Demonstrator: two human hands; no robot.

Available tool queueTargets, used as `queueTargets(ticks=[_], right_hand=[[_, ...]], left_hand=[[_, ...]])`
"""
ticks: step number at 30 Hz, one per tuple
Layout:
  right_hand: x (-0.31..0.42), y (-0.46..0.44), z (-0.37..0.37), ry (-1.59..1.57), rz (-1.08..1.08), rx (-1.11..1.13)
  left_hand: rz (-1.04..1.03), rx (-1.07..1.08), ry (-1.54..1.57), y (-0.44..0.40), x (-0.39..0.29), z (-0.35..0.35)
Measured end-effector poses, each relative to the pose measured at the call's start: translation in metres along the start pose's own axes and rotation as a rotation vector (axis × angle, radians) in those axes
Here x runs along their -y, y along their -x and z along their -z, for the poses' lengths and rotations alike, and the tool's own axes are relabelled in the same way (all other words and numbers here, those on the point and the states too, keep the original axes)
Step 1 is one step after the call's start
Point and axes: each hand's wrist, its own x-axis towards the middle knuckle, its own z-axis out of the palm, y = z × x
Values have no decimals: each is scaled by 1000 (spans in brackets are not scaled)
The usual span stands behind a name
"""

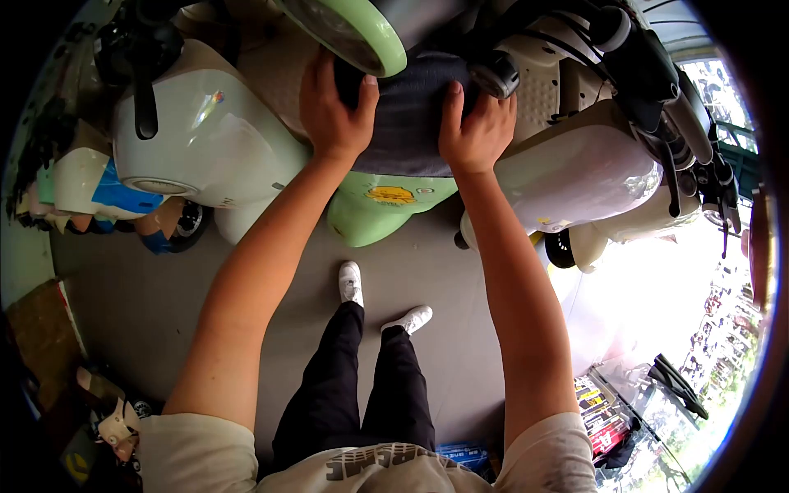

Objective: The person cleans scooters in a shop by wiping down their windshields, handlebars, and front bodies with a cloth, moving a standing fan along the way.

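A dark grey, leather-textured padded seat (407, 123) sits above a light green scooter body (390, 205) that bears a yellow cartoon sticker. My left hand (339, 119) grips the seat's left side, its thumb on top and its fingertips partly hidden under a light green round-rimmed mirror (394, 57). On the opposite side my right hand (478, 135) holds the seat's edge with the thumb up and the fingers curled over the side, beside a black handlebar end (496, 74). What lies under my fingers is hidden.
A whitish scooter (197, 123) stands close on the left, a pale pinkish one (583, 177) on the right with black brake levers (674, 185) sticking out. More scooters line the far left. Boxes (604, 419) are at the lower right. My feet stand on grey floor (288, 329).
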Motion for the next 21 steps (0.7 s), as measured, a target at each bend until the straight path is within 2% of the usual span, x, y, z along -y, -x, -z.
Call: queueTargets(ticks=[6, 9, 11, 15, 21], right_hand=[[2, -2, -1, -50, 9, -28], [3, 0, 0, 45, 72, -61], [10, 1, 1, 59, -18, -22], [13, -1, 4, 51, 38, -42], [15, 5, 4, 80, 1, -20]], left_hand=[[-15, -4, 91, 0, 5, 1], [-27, 1, 130, 0, 8, 2], [-24, 5, 134, 0, 9, 2], [-38, 10, 140, 0, 13, 3], [-62, 20, 189, 2, 22, 4]])
